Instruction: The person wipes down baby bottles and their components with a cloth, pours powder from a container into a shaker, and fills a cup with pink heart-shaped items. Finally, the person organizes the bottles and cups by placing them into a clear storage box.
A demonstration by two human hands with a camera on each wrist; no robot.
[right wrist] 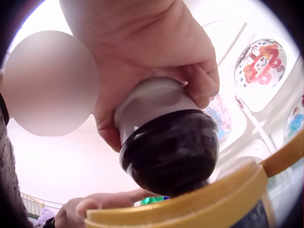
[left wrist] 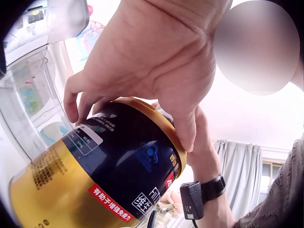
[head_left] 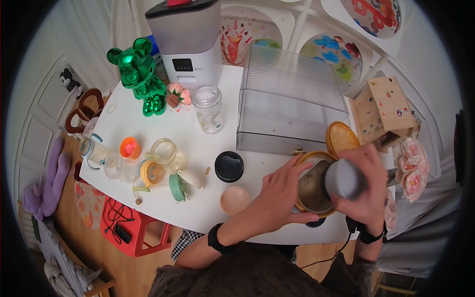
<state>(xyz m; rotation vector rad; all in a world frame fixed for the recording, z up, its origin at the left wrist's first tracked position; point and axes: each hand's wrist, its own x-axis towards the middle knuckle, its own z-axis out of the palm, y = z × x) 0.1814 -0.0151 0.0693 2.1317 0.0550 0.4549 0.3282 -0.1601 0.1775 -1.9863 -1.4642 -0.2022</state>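
Observation:
My left hand (head_left: 269, 203) grips the rim of a milk powder tin (left wrist: 128, 161), gold below and dark blue above, with its thumb on one side and fingers on the other. The tin leans over in the left wrist view, and its hinged gold lid (head_left: 342, 137) stands open. In my right hand (head_left: 372, 188) I hold a grey-and-black container (right wrist: 171, 152), fingers and thumb around its grey end. Its black part narrows downward right over the tin's rim. Greyish contents (head_left: 310, 187) show inside the tin; the container's tip is hidden in the head view.
Left of the tin lie a black round lid (head_left: 229, 167) and a pale pink dish (head_left: 235, 200). Bottle parts (head_left: 151, 172) spread further left. Behind stand a clear jar (head_left: 208, 111), a transparent ribbed box (head_left: 289, 104) and a green bear figure (head_left: 141, 79). Pink flowers (head_left: 413, 168) stand right.

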